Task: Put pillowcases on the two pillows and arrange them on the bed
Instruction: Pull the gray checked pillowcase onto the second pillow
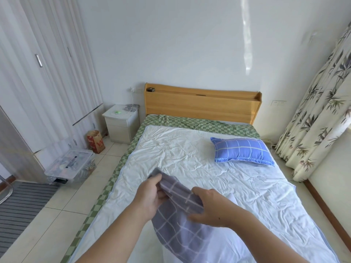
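Both hands grip a grey checked pillowcase (pixel 176 221) at lower centre: left hand (pixel 150 196) and right hand (pixel 210 207); a blue pillow (pixel 241 151) lies on the bed (pixel 190 149) at centre right.

Bed (pixel 171 149): white sheet (pixel 180 160) (wrinkled), blue checked pillow (pixel 241 151) on top.

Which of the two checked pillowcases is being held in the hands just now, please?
The grey checked pillowcase, gripped by the left hand and right hand. The blue checked one lies untouched near the headboard.
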